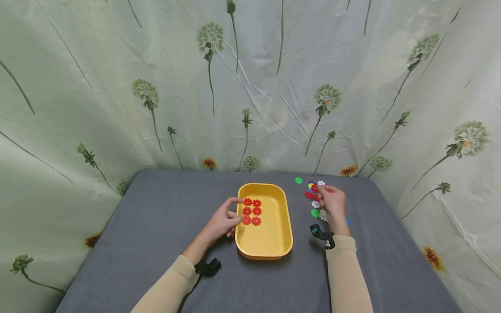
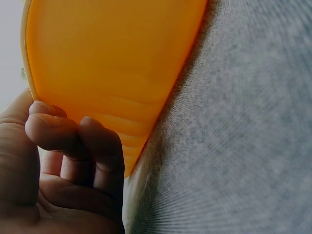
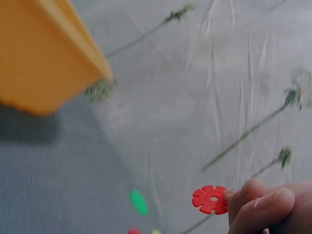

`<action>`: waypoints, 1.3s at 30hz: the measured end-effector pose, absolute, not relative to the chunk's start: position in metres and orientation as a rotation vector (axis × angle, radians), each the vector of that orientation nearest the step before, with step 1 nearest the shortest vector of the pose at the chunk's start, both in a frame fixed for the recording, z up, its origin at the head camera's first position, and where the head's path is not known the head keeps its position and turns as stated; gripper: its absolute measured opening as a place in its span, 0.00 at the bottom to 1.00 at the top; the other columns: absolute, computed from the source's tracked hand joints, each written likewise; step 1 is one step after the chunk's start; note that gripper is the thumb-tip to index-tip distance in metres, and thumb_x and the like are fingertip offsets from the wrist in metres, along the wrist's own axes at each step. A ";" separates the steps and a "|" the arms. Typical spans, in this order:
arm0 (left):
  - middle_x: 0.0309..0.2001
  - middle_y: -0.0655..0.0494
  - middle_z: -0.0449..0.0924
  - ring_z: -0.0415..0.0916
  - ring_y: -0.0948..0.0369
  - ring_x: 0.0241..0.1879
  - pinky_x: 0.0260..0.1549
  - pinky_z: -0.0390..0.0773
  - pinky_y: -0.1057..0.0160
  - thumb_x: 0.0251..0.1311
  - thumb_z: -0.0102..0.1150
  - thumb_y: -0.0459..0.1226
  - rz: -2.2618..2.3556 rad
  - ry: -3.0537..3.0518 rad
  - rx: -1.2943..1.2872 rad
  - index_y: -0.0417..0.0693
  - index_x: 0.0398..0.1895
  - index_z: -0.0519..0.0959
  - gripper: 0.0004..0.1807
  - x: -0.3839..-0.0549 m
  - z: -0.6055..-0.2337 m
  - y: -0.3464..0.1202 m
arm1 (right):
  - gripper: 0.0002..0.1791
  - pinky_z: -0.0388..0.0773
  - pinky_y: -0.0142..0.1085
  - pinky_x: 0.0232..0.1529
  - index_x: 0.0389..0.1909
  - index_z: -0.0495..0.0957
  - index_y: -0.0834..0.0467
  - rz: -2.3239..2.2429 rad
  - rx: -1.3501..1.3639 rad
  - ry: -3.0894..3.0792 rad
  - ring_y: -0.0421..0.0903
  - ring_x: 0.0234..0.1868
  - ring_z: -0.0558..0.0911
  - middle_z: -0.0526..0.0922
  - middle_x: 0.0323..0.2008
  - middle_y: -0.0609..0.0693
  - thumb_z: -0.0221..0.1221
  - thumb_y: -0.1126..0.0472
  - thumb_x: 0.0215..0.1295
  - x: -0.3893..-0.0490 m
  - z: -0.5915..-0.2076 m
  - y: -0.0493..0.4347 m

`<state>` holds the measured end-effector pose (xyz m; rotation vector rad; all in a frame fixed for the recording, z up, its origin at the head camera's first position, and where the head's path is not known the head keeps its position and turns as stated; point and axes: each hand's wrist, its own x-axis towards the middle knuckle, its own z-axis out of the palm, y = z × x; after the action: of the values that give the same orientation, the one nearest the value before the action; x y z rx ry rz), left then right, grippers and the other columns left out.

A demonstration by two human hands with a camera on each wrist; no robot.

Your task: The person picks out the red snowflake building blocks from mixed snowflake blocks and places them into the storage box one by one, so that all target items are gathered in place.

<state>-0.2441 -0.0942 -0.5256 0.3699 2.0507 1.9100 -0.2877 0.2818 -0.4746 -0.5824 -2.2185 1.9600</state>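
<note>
My right hand (image 1: 334,203) pinches a red snowflake disc (image 3: 208,200) with a small central hole and notched edge. It is raised just over a loose group of discs at the right of the table, among them a green disc (image 1: 315,213) and a white disc (image 1: 315,204). At the left side of the yellow tray (image 1: 270,237), my left hand (image 1: 221,221) holds the rim, index finger and thumb reaching over it. Its other fingers curl against the outer wall in the left wrist view. Inside the tray, red discs (image 1: 256,211) lie in two columns of three.
A grey cloth (image 1: 176,208) covers the table. One green disc (image 1: 298,180) lies apart, near the back edge. A blue disc (image 1: 348,221) shows partly beside the right wrist. Behind the table hangs a curtain (image 1: 270,113) printed with dandelions.
</note>
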 end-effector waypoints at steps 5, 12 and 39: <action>0.17 0.60 0.75 0.68 0.63 0.11 0.13 0.72 0.67 0.72 0.62 0.33 1.908 2.050 0.354 0.47 0.75 0.64 0.31 -0.245 -0.526 -0.095 | 0.22 0.65 0.24 0.15 0.56 0.80 0.68 1.970 -0.435 -2.248 0.33 0.12 0.67 0.77 0.18 0.43 0.65 0.54 0.75 -0.282 -0.453 0.262; 0.17 0.61 0.75 0.68 0.63 0.11 0.13 0.72 0.67 0.71 0.61 0.32 1.909 2.048 0.361 0.46 0.75 0.63 0.32 -0.246 -0.525 -0.096 | 0.20 0.65 0.25 0.15 0.52 0.81 0.67 1.962 -0.258 -2.307 0.35 0.11 0.67 0.76 0.16 0.43 0.66 0.53 0.74 -0.270 -0.430 0.232; 0.16 0.61 0.74 0.67 0.64 0.11 0.13 0.71 0.67 0.70 0.62 0.32 1.925 2.023 0.368 0.45 0.75 0.63 0.32 -0.243 -0.524 -0.094 | 0.12 0.60 0.30 0.16 0.43 0.86 0.65 2.003 0.120 -2.810 0.38 0.11 0.62 0.71 0.13 0.45 0.67 0.57 0.71 -0.248 -0.456 0.131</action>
<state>-0.2433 -0.0941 -0.5244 0.3682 2.0231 1.9251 -0.2482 0.1305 -0.4561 0.1198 -2.8099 2.0025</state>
